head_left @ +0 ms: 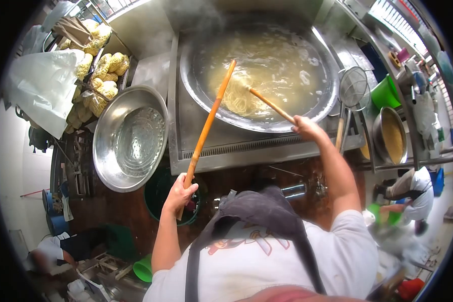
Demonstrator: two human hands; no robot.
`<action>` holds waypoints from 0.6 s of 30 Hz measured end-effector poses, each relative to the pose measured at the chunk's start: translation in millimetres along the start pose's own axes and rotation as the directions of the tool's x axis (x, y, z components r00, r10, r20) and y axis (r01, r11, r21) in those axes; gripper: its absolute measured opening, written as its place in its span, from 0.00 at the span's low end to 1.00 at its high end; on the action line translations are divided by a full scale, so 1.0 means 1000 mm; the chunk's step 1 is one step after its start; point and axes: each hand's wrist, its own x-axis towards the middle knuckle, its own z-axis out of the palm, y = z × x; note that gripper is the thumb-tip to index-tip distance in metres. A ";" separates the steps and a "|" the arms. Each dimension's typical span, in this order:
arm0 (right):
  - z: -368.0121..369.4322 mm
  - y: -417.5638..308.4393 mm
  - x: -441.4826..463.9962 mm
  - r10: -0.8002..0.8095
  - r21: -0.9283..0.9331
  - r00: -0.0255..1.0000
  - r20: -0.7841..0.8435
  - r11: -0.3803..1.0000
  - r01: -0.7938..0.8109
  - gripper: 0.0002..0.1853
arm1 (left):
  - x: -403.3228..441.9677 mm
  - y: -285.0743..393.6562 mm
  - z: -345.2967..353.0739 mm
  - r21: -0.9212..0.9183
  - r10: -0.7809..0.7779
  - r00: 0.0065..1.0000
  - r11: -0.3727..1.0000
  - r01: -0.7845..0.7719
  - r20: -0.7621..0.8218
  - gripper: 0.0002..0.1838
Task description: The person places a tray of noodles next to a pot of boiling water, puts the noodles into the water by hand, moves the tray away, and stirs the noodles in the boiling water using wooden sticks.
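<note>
A wide metal cauldron [188,80] holds steaming, cloudy liquid [281,65], with a clump of pale noodles [235,99] near its front left. My left hand [180,195] is closed around the lower part of a long wooden stick [210,123], which slants up over the cauldron's rim. My right hand [307,128], at the front rim, grips a second wooden stick [271,104]. This one points left, its far end at the noodles. Whether the first stick's tip touches the liquid, I cannot tell.
Left of the stove [226,160] stands a large metal basin [101,146]. Bagged noodles [105,90] fill a rack behind it. To the right are a wire strainer [353,85], a green container [386,93] and a bowl [391,135]. Other people [417,194] [53,249] are at both sides.
</note>
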 end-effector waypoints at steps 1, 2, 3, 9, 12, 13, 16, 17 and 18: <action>-0.022 0.000 -0.004 0.003 0.026 1.000 0.014 1.000 -0.003 0.14 | 0.001 0.011 -0.001 -0.019 -0.030 0.999 0.999 0.031 0.020 0.23; -0.047 0.002 -0.010 0.007 0.049 1.000 0.023 0.999 -0.008 0.14 | 0.003 0.025 -0.001 -0.019 -0.011 0.999 1.000 0.012 0.035 0.24; -0.073 0.007 -0.021 0.046 -0.003 0.998 0.033 0.999 -0.046 0.14 | 0.003 0.039 -0.002 -0.020 0.008 0.999 1.000 -0.007 0.049 0.25; -0.244 0.020 -0.133 0.245 -0.195 0.968 -0.060 0.948 -0.253 0.13 | 0.048 0.085 -0.019 0.527 0.148 0.989 0.841 -0.120 -0.010 0.27; -0.281 0.026 -0.175 0.335 -0.286 0.932 -0.137 0.888 -0.361 0.13 | 0.069 0.134 -0.007 0.722 0.128 0.990 0.690 -0.046 -0.060 0.30; -0.280 0.029 -0.180 0.357 -0.298 0.916 -0.181 0.868 -0.398 0.13 | 0.083 0.134 -0.006 0.771 0.197 0.979 0.631 -0.086 -0.051 0.28; -0.277 0.037 -0.177 0.420 -0.368 0.871 -0.253 0.791 -0.488 0.14 | 0.122 0.149 0.012 0.852 0.158 0.987 0.521 -0.058 -0.029 0.24; -0.269 0.044 -0.166 0.443 -0.418 0.864 -0.239 0.756 -0.503 0.14 | 0.144 0.144 0.017 0.875 0.179 0.984 0.475 -0.090 0.003 0.19; -0.258 0.053 -0.154 0.466 -0.467 0.856 -0.225 0.719 -0.514 0.14 | 0.172 0.138 0.025 0.868 0.165 0.986 0.489 -0.087 0.005 0.17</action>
